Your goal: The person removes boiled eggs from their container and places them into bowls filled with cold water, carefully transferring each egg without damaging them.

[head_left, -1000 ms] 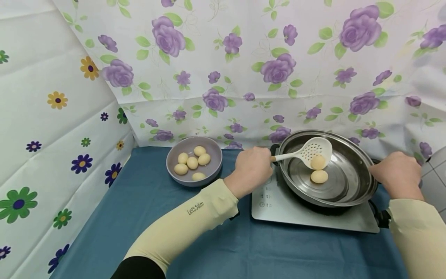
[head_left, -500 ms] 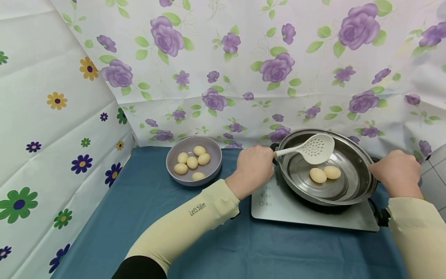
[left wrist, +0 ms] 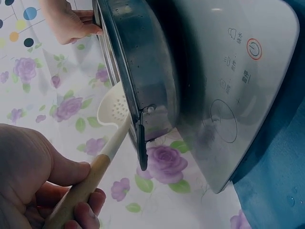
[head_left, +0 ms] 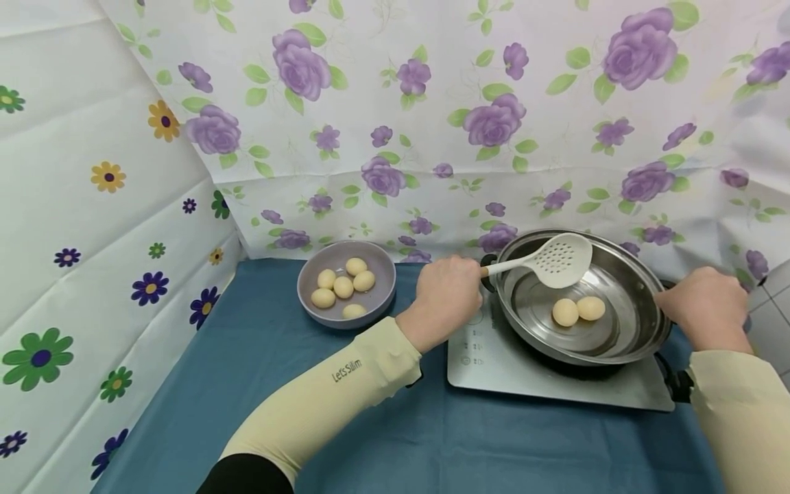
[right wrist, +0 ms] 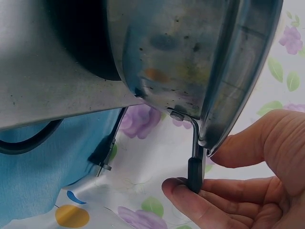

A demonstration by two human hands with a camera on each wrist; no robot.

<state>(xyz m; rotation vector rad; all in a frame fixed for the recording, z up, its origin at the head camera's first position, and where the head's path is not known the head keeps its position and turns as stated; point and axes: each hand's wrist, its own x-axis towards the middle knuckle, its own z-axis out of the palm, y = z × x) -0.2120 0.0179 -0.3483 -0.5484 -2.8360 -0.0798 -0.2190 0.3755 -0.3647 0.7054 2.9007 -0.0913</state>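
Note:
My left hand (head_left: pixel 448 302) grips the wooden handle of a white skimmer (head_left: pixel 563 261), a slotted spoon whose perforated head is above the pan and bears nothing. In the left wrist view the thumb and fingers wrap the wooden handle (left wrist: pixel 78 195). My right hand (head_left: pixel 706 307) holds the right side of a steel pan (head_left: pixel 644 329); in the right wrist view its fingers and thumb close round the black side handle (right wrist: pixel 195 174) and rim. Two pale, peeled-looking eggs (head_left: pixel 565 313) lie touching each other on the pan's bottom.
The pan sits on a silver induction cooker (head_left: pixel 494 374) on a blue tablecloth (head_left: pixel 395 439). A grey-purple bowl (head_left: pixel 302 302) with several similar eggs (head_left: pixel 343 287) stands to the left. A power plug (right wrist: pixel 102 155) lies by the cooker. A flowered curtain (head_left: pixel 345 137) hangs behind.
The egg on the skimmer has dropped into the pan beside the other one. The skimmer head has tipped and risen slightly. My right hand has stayed at the pan.

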